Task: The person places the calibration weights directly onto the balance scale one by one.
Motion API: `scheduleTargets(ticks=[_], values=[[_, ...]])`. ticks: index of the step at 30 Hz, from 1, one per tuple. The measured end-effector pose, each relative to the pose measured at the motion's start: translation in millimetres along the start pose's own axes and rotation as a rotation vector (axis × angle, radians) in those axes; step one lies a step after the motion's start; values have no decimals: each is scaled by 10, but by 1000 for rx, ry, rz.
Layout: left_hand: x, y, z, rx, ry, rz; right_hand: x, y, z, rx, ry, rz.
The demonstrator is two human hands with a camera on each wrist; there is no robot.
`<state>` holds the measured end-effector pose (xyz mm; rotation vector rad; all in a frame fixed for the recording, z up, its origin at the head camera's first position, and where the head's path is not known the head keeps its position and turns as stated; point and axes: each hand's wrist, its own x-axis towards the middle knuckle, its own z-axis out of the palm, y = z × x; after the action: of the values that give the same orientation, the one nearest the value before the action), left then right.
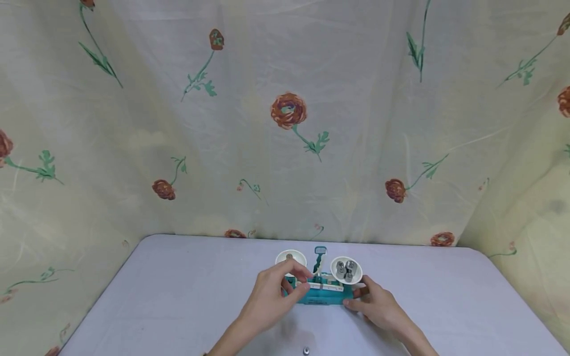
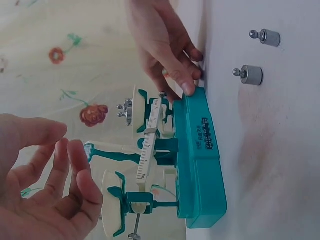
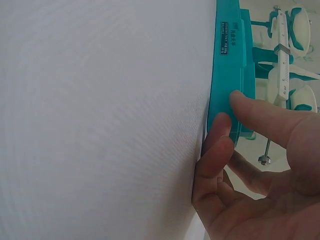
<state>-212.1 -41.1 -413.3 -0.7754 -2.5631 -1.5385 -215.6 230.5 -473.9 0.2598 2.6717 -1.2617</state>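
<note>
The table (image 1: 178, 296) extends beneath and around both sets of fingers. A teal balance (image 1: 325, 298) stands on it between the two hands; an uneven push at its gripped end could skew the base and set the beam (image 2: 145, 162) swinging. The right hand (image 1: 380, 306) pinches that end between thumb and fingers. The left hand (image 1: 273, 294) holds nothing visible, its fingers loosely curved near the beam, where a stray brush could upset the equilibrium. Just beyond the right fingers, one pan (image 1: 358, 275) bears metal weights (image 1: 350, 265), which a jolt could topple. Beyond the left fingers, the other pan (image 1: 299, 259) carries a small indistinct item, similarly exposed. Two loose weights (image 2: 251, 75), nearer the person than the fingers, could roll if bumped.
</note>
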Motion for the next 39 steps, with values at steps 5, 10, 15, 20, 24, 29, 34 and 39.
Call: scheduleTargets(ticks=[5,10,15,20,24,29,34,39], values=[[-5,-6,17,-31,-70,3,0,3,0,6,3,-3],[-1,-16,31,-57,-191,-1,-4,0,-3,2,3,2],[-1,-40,52,-45,-295,46,-8,5,-4,-7,7,-7],[-1,-67,71,-63,-389,14,-2,20,0,-20,9,-20],[-14,-78,81,-74,-441,-16,-4,37,6,-25,15,-35],[-35,-96,120,-72,-484,10,-8,32,2,-9,22,-30],[-38,-113,179,-82,-517,-2,-11,32,-7,3,20,-31],[-39,-132,240,-104,-563,-83,1,35,-9,0,9,-18]])
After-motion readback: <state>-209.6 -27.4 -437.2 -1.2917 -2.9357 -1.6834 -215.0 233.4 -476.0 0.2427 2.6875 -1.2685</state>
